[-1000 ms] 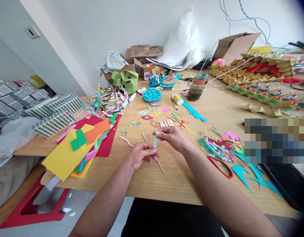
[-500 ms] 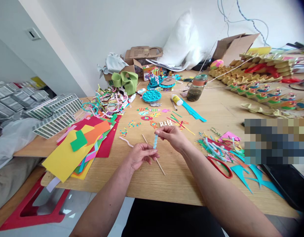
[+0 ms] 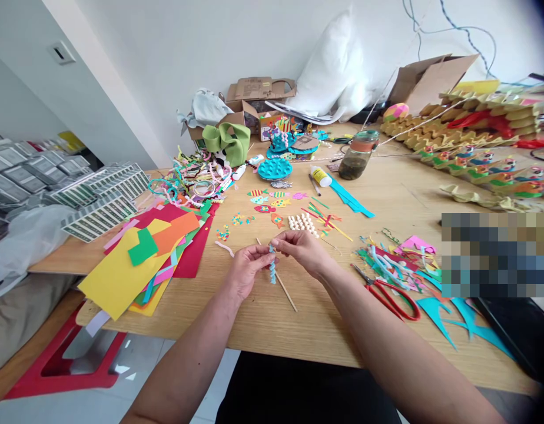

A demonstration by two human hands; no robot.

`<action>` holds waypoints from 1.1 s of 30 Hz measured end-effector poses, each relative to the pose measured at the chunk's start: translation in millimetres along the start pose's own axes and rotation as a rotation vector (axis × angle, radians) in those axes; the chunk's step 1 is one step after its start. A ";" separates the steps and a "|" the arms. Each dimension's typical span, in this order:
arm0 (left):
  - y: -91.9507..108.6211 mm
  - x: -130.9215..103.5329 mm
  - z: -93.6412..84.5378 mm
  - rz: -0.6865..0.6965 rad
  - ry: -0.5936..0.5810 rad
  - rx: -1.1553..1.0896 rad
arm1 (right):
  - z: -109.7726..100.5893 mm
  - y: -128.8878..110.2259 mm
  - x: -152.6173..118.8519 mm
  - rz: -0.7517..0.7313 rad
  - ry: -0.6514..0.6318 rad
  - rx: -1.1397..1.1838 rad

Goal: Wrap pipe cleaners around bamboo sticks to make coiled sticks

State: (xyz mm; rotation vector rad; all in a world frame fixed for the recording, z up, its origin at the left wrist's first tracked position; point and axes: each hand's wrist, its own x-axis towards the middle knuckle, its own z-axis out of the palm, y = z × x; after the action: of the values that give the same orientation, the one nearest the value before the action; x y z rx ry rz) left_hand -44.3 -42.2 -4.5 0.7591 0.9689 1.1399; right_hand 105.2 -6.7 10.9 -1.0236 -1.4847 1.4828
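Observation:
A light blue spiral of pipe cleaner [image 3: 272, 272] hangs upright between my hands over the wooden table. Both hands pinch it near its top end: my left hand [image 3: 249, 268] from the left, my right hand [image 3: 298, 250] from the right, with the fingertips close together. Beneath them a thin wooden stick [image 3: 286, 291] lies slanted on the table, partly hidden by my fingers. A pale pink pipe cleaner [image 3: 225, 247] rests just left of my left hand. Small white pieces [image 3: 302, 223] stand in rows beyond my right hand.
Coloured sheets [image 3: 117, 271] are stacked at the left. Red-handled scissors [image 3: 391, 297] and scraps lie right of my right forearm. Farther back are paper fish [image 3: 264, 209], a glue bottle [image 3: 320, 176], a glass jar [image 3: 358, 156] and egg cartons [image 3: 484, 126].
My left hand has moved up to the spiral's top end beside my right hand. The spiral's lower end now hangs free below the fingers. The view has shifted slightly.

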 end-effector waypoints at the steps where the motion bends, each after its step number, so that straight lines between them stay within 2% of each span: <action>1: -0.5 0.2 -0.2 0.002 0.008 0.007 | -1.5 -0.3 0.3 -0.004 0.020 -0.021; 14: -0.2 -1.7 1.6 0.061 0.042 0.173 | -6.5 1.7 0.7 0.000 -0.066 -0.218; 26: -1.9 -2.8 2.0 0.078 0.040 0.253 | -4.1 5.0 0.3 0.025 -0.101 -0.261; 33: -2.1 -2.9 3.7 0.099 0.041 0.280 | -2.3 3.2 -1.9 0.085 -0.130 -0.171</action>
State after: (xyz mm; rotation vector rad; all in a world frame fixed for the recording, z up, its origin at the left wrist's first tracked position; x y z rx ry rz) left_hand -40.5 -45.5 -4.2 1.0209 1.1509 1.1216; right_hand 108.0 -7.6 7.8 -1.1220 -1.7032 1.5270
